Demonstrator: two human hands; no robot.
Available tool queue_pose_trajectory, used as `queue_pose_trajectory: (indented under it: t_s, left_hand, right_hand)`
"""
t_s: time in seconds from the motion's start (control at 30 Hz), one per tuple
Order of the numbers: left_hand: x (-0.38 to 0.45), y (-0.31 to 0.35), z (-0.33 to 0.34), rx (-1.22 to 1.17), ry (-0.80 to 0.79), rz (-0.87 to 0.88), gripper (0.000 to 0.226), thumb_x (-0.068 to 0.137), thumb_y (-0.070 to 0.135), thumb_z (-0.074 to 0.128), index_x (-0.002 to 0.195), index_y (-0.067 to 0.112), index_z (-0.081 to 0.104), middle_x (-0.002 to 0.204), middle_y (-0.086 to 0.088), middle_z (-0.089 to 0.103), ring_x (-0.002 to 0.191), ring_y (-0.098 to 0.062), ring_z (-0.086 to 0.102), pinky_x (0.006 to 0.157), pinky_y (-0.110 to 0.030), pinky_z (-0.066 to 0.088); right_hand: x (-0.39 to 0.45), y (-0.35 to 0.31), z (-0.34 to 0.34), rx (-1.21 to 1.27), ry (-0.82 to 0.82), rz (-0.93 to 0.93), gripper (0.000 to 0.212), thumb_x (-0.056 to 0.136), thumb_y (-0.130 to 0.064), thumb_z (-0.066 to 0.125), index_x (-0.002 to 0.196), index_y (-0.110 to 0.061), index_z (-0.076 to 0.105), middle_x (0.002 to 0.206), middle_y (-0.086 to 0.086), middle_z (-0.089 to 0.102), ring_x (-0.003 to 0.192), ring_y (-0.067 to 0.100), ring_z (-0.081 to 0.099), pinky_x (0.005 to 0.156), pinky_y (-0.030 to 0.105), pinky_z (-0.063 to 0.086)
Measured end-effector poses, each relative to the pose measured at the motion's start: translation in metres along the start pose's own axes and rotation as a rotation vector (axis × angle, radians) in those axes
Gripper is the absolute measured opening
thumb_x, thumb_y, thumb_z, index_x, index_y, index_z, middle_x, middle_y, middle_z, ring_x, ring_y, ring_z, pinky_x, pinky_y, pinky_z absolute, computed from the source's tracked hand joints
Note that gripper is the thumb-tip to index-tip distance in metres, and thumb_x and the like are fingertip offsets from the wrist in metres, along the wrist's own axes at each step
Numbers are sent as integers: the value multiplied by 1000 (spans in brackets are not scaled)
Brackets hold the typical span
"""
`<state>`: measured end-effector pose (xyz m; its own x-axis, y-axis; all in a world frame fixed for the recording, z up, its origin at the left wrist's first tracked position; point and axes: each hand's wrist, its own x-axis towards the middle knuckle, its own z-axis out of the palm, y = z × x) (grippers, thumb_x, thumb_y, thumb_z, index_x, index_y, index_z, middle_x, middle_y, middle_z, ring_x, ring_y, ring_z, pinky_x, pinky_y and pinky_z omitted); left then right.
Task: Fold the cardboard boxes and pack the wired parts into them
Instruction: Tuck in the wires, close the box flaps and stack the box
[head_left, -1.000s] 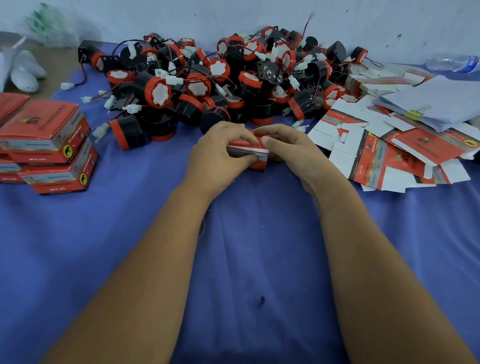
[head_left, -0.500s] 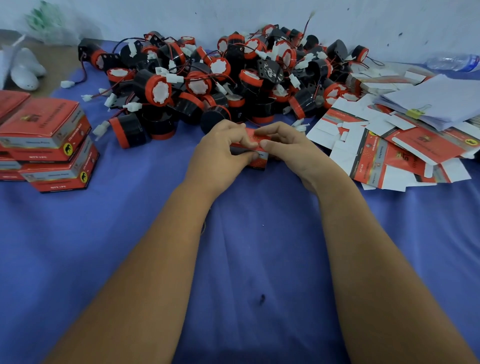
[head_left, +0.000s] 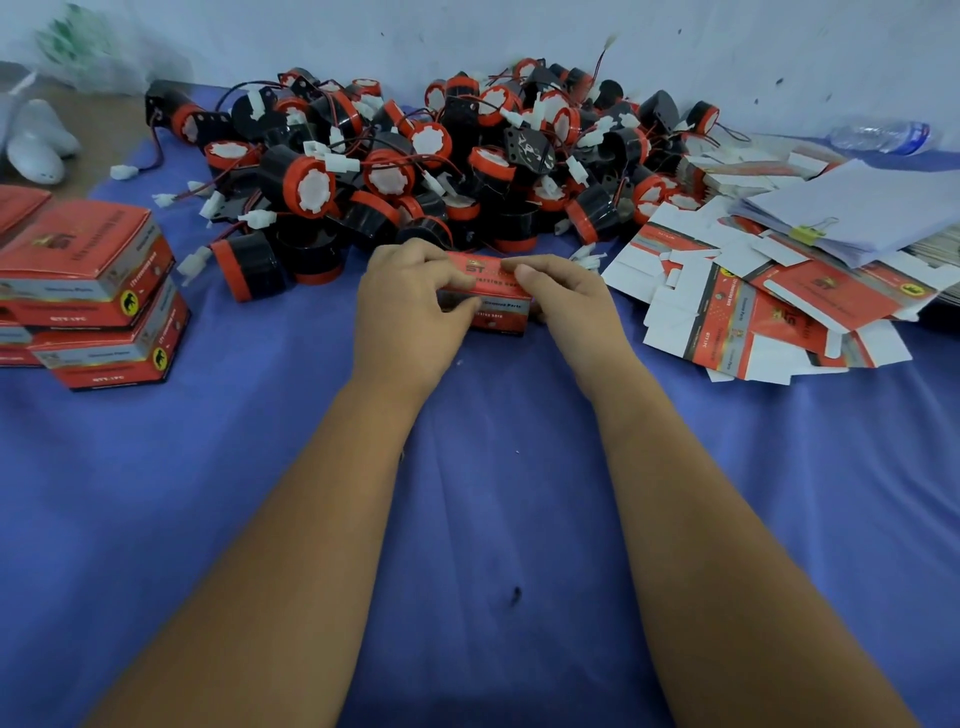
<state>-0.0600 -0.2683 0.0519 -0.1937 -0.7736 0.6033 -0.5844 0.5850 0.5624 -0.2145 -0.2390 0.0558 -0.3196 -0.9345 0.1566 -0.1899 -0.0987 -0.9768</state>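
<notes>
Head view: left hand (head_left: 410, 306) and right hand (head_left: 566, 301) both clamped on one small red box (head_left: 493, 304), low on the blue worktop (head_left: 493, 519), just in front of the pile of wired parts (head_left: 415, 171). Box-closing step, most likely. Next: probably over to the packed boxes (head_left: 98, 291), then a flat box (head_left: 727, 322) to fold.

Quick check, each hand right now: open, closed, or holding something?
Left hand: grips the small red cardboard box.
Right hand: grips the same box from the other end.
</notes>
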Motion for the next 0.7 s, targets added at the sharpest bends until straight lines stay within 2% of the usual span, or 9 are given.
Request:
queue_pose_trajectory:
  t_s: [0.1,0.17,0.23,0.33,0.5,0.53,0.6,0.67,0.7]
  left_hand:
    - [-1,4,1,112,14,71,9,80,15,78,83,7,77,85,-7,66,93,-31,55,79,-43,44]
    - [-1,4,1,137,-4,59,10,82,18,76,85,9,78,83,-6,66,91,-30,55,77,-44,43]
    - [0,3,0,109,-31,23,9,85,18,75,90,12,78,87,-5,67,92,-28,55,80,-44,44]
    - [-2,0,-1,71,-50,4,13,87,15,72,98,14,78,94,-1,68,94,-23,55,79,-33,42]
    - [-4,-4,-3,-148,-71,-97,19,88,9,70,106,15,74,108,6,56,105,-10,53,83,-9,40]
    - [-3,-5,-3,-200,-84,-127,26,87,8,70,112,15,71,116,5,54,110,-9,51,86,-4,37]
    - [-1,-9,-2,-258,-173,-170,48,85,6,72,131,16,59,133,-1,48,122,-10,47,93,-4,35]
    - [-2,-11,1,-262,-258,-195,63,84,7,73,141,17,48,141,-3,44,126,-11,45,94,-4,34]
    - [-2,-13,1,-265,-251,-199,64,84,7,74,142,17,48,140,-2,44,126,-10,45,93,-2,33]
  right_hand:
    - [-1,0,2,-92,10,-38,11,93,-17,63,101,-18,71,100,-5,67,95,9,63,76,14,52]
    - [-1,-2,3,-102,11,-22,9,92,-17,64,99,-18,69,101,-4,65,95,10,62,73,13,52]
    - [1,-4,3,-113,14,11,7,92,-17,64,98,-19,67,104,1,65,97,14,62,76,19,54]
    - [2,-6,6,-126,17,55,7,92,-18,65,99,-19,66,108,8,66,101,19,63,83,30,56]
    - [-6,-1,5,-53,17,-22,12,94,-19,62,103,-23,69,104,-9,66,94,5,61,74,12,50]
    - [-7,0,5,-28,-18,-16,15,95,-19,61,107,-25,68,107,-8,66,95,4,60,78,13,50]
    - [-9,1,4,-74,-89,-27,28,92,-15,64,118,-26,65,117,-3,64,93,6,58,83,15,49]
    - [-10,2,5,-190,-121,-89,43,89,-8,67,128,-24,59,124,-5,60,95,6,56,85,16,47]
    - [-10,1,5,-215,-116,-113,48,88,-5,66,131,-23,57,128,-8,57,101,6,56,86,17,46]
